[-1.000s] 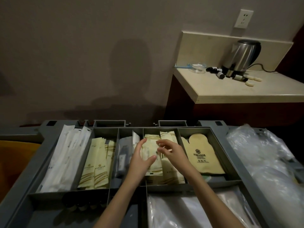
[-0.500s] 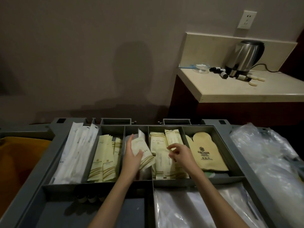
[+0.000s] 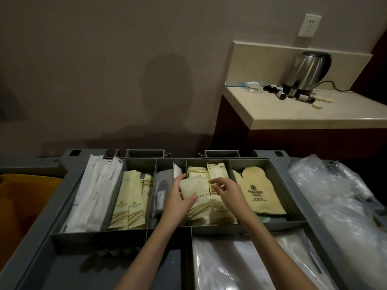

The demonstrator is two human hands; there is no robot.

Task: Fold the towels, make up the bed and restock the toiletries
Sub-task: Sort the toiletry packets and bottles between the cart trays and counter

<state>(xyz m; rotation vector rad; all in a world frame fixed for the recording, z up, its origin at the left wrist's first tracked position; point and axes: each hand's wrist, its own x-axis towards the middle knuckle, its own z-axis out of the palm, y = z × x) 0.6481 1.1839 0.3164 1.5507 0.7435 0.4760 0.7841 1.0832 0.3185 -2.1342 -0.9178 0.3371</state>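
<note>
Fingers of the left hand are curling round a cream sachet — thumb pressing its lower edge — lifting it above the grey cart tray, over the middle compartments. The right hand is hovering just beside it, fingers loosely bent, gripping nothing, over the sachet stack in that tray.

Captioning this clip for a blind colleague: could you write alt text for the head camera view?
A left hand grips a cream sachet above a grey divided cart tray of packaged toiletries, while the right hand reaches for more sachets. A steel kettle stands on a counter behind.
</note>
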